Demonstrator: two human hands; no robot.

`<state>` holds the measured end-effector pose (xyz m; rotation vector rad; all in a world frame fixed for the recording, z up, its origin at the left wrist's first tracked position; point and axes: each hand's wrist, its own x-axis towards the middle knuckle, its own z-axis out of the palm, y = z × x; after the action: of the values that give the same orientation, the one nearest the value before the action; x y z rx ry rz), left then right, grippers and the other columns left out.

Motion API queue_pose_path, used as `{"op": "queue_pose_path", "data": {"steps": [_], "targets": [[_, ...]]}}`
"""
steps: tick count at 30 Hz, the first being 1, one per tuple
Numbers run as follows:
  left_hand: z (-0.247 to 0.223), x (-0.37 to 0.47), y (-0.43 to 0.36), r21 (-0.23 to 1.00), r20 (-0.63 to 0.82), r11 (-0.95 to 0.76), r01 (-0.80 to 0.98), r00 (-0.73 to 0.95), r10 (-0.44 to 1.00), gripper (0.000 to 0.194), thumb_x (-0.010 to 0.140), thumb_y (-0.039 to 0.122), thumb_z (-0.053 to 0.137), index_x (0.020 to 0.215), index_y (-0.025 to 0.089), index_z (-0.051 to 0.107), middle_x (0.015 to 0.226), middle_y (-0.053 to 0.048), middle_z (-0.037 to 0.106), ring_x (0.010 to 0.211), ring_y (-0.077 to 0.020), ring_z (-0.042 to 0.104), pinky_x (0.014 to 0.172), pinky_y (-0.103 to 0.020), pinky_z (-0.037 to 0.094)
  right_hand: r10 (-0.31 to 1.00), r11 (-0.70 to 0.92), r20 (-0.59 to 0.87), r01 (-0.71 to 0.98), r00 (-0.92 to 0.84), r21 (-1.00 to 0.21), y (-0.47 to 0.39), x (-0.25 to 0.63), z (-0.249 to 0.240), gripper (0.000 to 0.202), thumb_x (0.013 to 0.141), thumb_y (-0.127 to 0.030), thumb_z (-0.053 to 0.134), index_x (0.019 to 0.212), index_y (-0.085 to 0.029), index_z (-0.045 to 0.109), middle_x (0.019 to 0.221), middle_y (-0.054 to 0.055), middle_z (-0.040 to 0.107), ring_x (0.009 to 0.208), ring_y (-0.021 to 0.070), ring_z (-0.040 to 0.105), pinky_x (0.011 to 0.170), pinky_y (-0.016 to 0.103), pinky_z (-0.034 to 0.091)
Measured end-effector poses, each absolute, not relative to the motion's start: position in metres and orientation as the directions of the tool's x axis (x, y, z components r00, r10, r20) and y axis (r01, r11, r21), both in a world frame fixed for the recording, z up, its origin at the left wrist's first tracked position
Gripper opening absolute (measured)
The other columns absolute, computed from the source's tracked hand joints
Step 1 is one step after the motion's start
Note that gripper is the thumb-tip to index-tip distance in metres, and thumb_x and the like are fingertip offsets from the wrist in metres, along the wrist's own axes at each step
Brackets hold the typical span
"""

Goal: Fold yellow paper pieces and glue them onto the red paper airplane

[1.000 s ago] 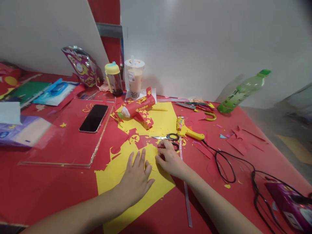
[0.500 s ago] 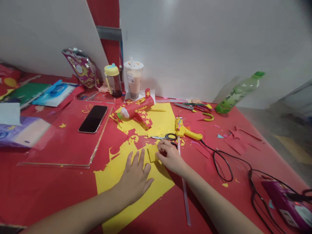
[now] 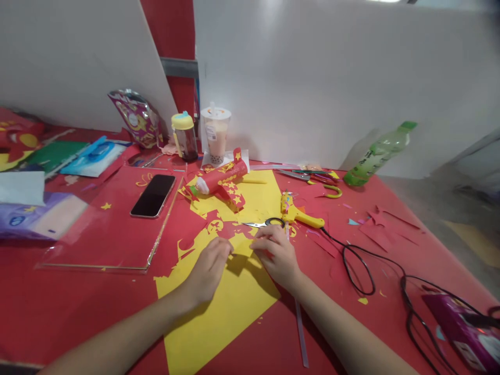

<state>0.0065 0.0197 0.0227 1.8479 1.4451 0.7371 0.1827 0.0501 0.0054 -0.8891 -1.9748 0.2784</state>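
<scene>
A large yellow paper sheet (image 3: 219, 323) lies on the red table under both hands. Over its upper part, my left hand (image 3: 209, 265) has its fingers bent together; what they hold, if anything, is too small to name. My right hand (image 3: 278, 255) is closed on a small yellow paper piece (image 3: 242, 245) that spans the gap between the hands. Just beyond the right hand lie small scissors (image 3: 258, 225) with black handles. A yellow glue gun (image 3: 300, 215) rests right of them. Farther back is a red paper airplane (image 3: 222, 179) with yellow stars.
On the left lie a phone (image 3: 153, 196), a clear plastic sleeve (image 3: 97, 267) and a tissue pack (image 3: 39, 216). A drink cup (image 3: 216, 135) and a yellow-lidded bottle (image 3: 184, 138) stand behind. A green bottle (image 3: 377, 156) leans right. A black cable (image 3: 357, 281) loops to a purple power strip (image 3: 461, 328).
My left hand has drawn its spread fingers together and turned onto its side. The small yellow piece has come up between the hands. The view has shifted slightly.
</scene>
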Motion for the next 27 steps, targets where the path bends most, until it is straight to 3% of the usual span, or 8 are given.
{"op": "queue_pose_path", "data": {"steps": [4, 8, 14, 19, 27], "targets": [[0.026, 0.005, 0.026, 0.925, -0.172, 0.075, 0.374, 0.234, 0.957, 0.024, 0.084, 0.032, 0.034, 0.073, 0.018, 0.049, 0.068, 0.0, 0.052, 0.066, -0.0129, 0.05, 0.061, -0.023, 0.043, 0.469, 0.827, 0.78, 0.515, -0.415, -0.224, 0.048, 0.184, -0.002, 0.016, 0.076, -0.008, 0.052, 0.074, -0.023, 0.059, 0.085, 0.004, 0.05, 0.079, 0.0162, 0.048, 0.065, 0.03, 0.044], [0.022, 0.006, 0.028, 0.956, -0.233, 0.174, 0.235, 0.254, 0.939, 0.015, 0.078, 0.031, 0.047, 0.071, 0.018, 0.046, 0.06, 0.005, 0.043, 0.057, -0.0096, 0.044, 0.055, -0.02, 0.037, 0.44, 0.833, 0.761, 0.533, -0.477, -0.148, 0.044, 0.183, -0.008, 0.015, 0.076, -0.01, 0.055, 0.077, -0.023, 0.059, 0.09, 0.004, 0.05, 0.086, 0.0179, 0.046, 0.072, 0.031, 0.044], [0.022, 0.005, 0.03, 0.97, -0.197, 0.158, 0.187, 0.216, 0.956, 0.014, 0.074, 0.03, 0.051, 0.07, 0.016, 0.051, 0.06, 0.004, 0.047, 0.058, -0.0099, 0.045, 0.056, -0.021, 0.037, 0.409, 0.836, 0.752, 0.543, -0.517, -0.082, 0.04, 0.18, -0.005, 0.013, 0.077, -0.011, 0.055, 0.077, -0.023, 0.059, 0.092, 0.005, 0.049, 0.087, 0.0186, 0.044, 0.075, 0.033, 0.043], [0.021, 0.004, 0.033, 0.971, -0.222, 0.202, 0.129, 0.159, 0.962, 0.015, 0.069, 0.027, 0.056, 0.077, 0.014, 0.055, 0.068, 0.0, 0.057, 0.068, -0.0133, 0.055, 0.066, -0.025, 0.042, 0.447, 0.829, 0.742, 0.543, -0.5, -0.134, 0.04, 0.179, -0.007, 0.014, 0.078, -0.01, 0.051, 0.08, -0.022, 0.058, 0.094, 0.006, 0.048, 0.089, 0.0193, 0.043, 0.075, 0.035, 0.042], [0.016, 0.004, 0.035, 0.973, -0.209, 0.182, 0.142, 0.21, 0.955, 0.017, 0.066, 0.023, 0.062, 0.079, 0.013, 0.061, 0.082, -0.008, 0.067, 0.08, -0.0196, 0.062, 0.075, -0.031, 0.047, 0.677, 0.724, 0.626, 0.502, -0.386, -0.473, 0.041, 0.174, -0.007, 0.006, 0.077, -0.018, 0.055, 0.072, -0.019, 0.057, 0.098, 0.008, 0.046, 0.092, 0.0204, 0.047, 0.072, 0.035, 0.045]]}}
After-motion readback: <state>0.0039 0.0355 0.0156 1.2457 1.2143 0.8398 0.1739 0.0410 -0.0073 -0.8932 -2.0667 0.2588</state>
